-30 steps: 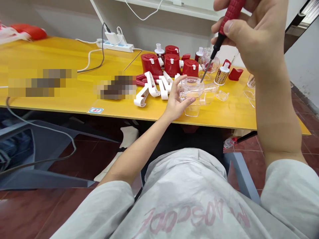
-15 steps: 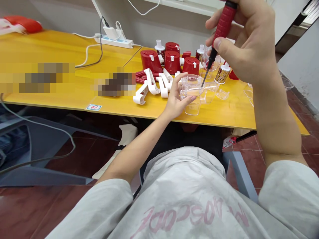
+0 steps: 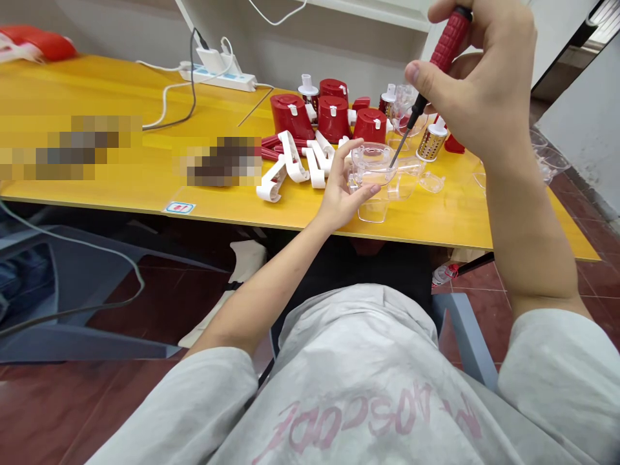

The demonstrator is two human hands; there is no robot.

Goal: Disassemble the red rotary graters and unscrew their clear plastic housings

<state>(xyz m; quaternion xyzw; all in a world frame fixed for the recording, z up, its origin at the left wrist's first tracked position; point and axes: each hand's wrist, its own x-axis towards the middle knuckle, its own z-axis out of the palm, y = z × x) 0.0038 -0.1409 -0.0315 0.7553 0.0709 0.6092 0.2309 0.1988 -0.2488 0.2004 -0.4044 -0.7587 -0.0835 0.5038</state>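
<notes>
My left hand (image 3: 341, 194) grips a clear plastic housing (image 3: 380, 177) that stands near the front edge of the yellow table (image 3: 121, 187), thumb and fingers curled round its left side. My right hand (image 3: 477, 84) is raised above it, closed round a screwdriver with a red handle (image 3: 448, 39). The thin metal tip (image 3: 393, 157) points down into the round opening of the housing.
Behind the housing stand several red caps (image 3: 334, 116), white curved handles (image 3: 290, 161), a metal grater drum (image 3: 429, 142) and more clear parts (image 3: 545, 158) at the right. A white power strip (image 3: 217, 74) with cables lies at the back. A grey chair (image 3: 77, 297) stands left below.
The screwdriver has come down, its tip moving from above the housing into its opening. My left hand has kept its hold on the housing.
</notes>
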